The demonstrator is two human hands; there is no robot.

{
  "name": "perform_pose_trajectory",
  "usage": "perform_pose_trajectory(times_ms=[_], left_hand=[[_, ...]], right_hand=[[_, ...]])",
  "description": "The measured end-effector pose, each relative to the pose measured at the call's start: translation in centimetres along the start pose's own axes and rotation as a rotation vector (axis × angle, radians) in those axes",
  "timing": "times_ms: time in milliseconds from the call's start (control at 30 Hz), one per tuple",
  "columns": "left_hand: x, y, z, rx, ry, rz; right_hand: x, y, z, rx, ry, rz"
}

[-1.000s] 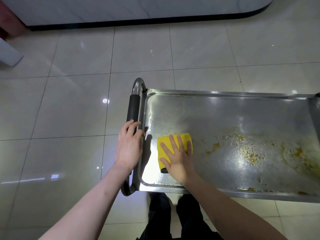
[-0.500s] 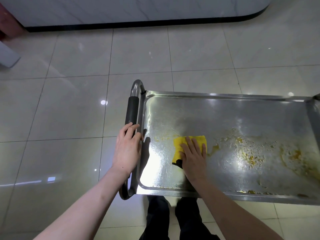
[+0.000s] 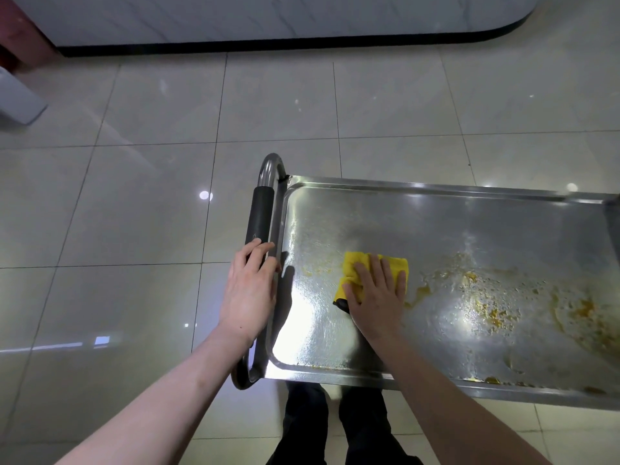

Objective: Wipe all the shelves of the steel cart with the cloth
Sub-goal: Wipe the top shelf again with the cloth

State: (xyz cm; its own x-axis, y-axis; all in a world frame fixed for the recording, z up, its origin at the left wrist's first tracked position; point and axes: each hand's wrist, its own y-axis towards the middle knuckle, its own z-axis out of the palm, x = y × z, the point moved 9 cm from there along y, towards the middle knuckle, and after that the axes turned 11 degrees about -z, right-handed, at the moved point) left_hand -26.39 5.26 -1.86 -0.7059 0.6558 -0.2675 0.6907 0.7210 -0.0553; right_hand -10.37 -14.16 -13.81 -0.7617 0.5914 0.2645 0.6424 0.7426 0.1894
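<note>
Two hands on cart, top shelf half dirty

Right hand [image 3: 375,297] pressed flat, fingers straight, on folded yellow cloth [image 3: 372,266] mid-left of the steel cart's top shelf [image 3: 436,226]. Left hand [image 3: 250,293] curled round black-sleeved steel push handle [image 3: 260,216]. Orange residue [image 3: 496,307] lay right of cloth.

No text, label, brand, number or sign can be read anywhere in the view.
</note>
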Motion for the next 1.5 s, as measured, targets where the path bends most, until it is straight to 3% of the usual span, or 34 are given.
perform_pose_trajectory(times_ms=[133, 300, 500, 800, 1033, 1300, 1500], left_hand=[[0.0, 0.0, 0.2, 0.017, 0.029, -0.007], [0.1, -0.1, 0.4, 0.039, 0.039, -0.022], [0.2, 0.0, 0.6, 0.039, 0.024, -0.035], [0.7, 0.2, 0.1, 0.014, -0.106, -0.061], [1.2, 0.6, 0.7, 0.037, -0.089, -0.061], [1.2, 0.3, 0.2, 0.029, -0.075, -0.070], [0.6, -0.1, 0.0, 0.018, -0.077, -0.066]], right_hand=[[0.1, 0.3, -1.8, 0.014, -0.034, -0.020], [0.0, -0.2, 0.9, 0.222, -0.113, -0.017], [1.3, 1.2, 1.6, 0.247, -0.154, -0.085], [7.4, 4.3, 3.8, 0.265, -0.059, -0.107], [13.3, 3.6, 6.7, 0.442, -0.116, -0.239], [10.5, -0.1, 5.0, 0.453, -0.179, -0.270], [4.2, -1.1, 1.7, 0.268, -0.070, -0.162]])
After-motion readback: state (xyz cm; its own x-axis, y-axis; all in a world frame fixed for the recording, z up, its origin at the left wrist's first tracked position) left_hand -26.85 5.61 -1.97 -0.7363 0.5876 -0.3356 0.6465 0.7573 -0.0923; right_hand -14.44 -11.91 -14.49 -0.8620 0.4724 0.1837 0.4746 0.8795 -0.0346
